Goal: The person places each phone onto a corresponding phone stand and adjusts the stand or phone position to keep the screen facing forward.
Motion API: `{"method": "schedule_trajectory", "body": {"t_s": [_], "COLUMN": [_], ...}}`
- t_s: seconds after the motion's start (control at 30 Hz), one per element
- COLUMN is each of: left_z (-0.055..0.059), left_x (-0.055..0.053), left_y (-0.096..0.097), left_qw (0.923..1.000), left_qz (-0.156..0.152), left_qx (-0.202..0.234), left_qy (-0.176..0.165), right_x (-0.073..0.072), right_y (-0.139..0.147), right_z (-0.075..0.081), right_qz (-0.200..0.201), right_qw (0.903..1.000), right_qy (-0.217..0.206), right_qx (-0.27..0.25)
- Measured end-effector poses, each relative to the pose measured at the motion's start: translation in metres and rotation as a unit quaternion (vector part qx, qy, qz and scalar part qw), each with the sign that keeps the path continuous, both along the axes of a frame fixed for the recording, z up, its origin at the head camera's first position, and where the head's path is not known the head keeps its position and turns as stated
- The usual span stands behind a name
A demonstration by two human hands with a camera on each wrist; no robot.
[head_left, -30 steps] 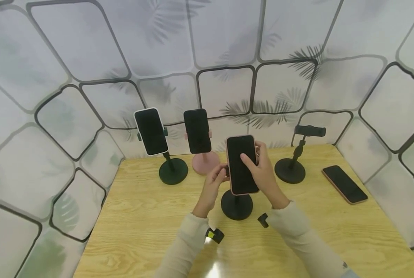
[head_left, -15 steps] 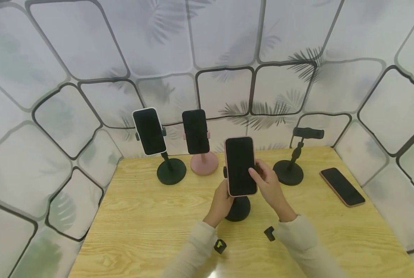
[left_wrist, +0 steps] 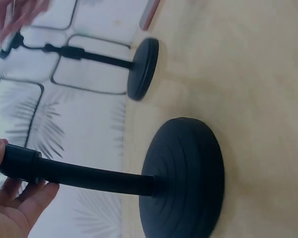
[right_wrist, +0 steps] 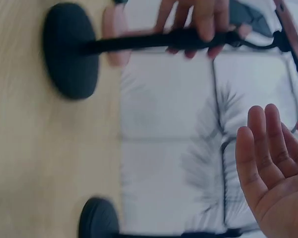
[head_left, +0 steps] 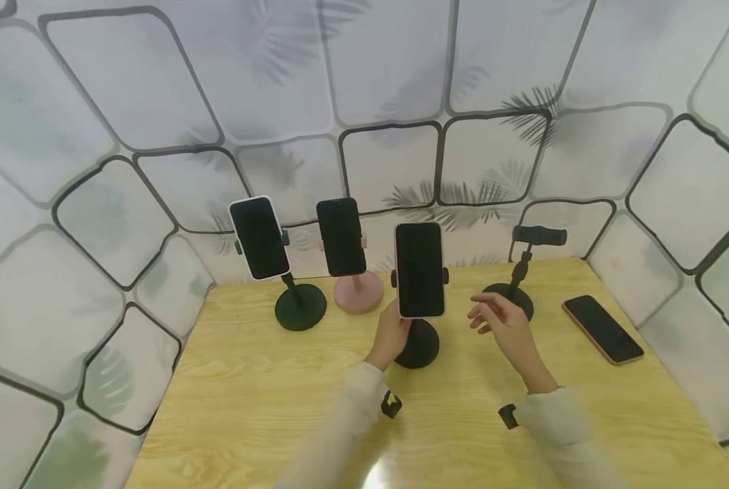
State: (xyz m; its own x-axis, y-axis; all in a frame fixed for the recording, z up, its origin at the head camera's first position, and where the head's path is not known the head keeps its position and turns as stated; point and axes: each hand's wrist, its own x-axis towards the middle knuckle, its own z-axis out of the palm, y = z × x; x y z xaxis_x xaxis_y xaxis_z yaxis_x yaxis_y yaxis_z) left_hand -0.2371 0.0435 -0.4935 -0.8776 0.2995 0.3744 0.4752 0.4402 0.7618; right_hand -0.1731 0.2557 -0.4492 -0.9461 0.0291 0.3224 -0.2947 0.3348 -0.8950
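A pink-edged phone (head_left: 420,269) sits upright in the clamp of a black phone stand (head_left: 424,345), one clamp arm showing on each side. Below the phone, my left hand (head_left: 392,336) grips the stand's pole. In the left wrist view, the thumb and fingers (left_wrist: 39,202) curl round the collar on that pole (left_wrist: 89,178). My right hand (head_left: 505,326) is off the phone, in the air to its right, in front of another black stand's base. Its fingers (right_wrist: 260,144) look loosely extended in the right wrist view, with nothing in them.
At the back left, a dark green stand (head_left: 300,308) holds a white-edged phone (head_left: 259,238), and a pink stand (head_left: 359,293) holds a black phone (head_left: 342,238). A black stand (head_left: 539,236) without a phone is at the right. Another phone (head_left: 602,329) lies flat beyond it.
My right hand has let go of the phone and moved right. My left hand has gone from beside the clamp down to the stand's pole. The phone now sits a little higher in the head view.
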Motion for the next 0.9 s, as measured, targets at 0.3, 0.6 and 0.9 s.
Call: {"method": "schedule_trajectory", "body": {"t_s": [0.3,0.6,0.9], "left_z": [0.003,-0.018,0.006], "left_x": [-0.067,-0.127,-0.110], "left_y": [0.012,0.020,0.040], "left_qw": [0.9992,0.9985,0.9953], "left_qz": [0.016,0.011,0.074], "left_qx": [-0.020,0.008,-0.017], "left_qy": [-0.032,-0.053,-0.060], "right_x": [-0.037,-0.076,-0.082], "right_y": [0.073,0.096,0.100], "right_z": [-0.036,-0.044,-0.044], "right_qz": [-0.170,-0.111,-0.141], "right_qw": [0.9768,0.9758,0.9680], "right_qy": [-0.090,-0.141,-0.130], "right_qx": [0.093,0.126,0.162]}}
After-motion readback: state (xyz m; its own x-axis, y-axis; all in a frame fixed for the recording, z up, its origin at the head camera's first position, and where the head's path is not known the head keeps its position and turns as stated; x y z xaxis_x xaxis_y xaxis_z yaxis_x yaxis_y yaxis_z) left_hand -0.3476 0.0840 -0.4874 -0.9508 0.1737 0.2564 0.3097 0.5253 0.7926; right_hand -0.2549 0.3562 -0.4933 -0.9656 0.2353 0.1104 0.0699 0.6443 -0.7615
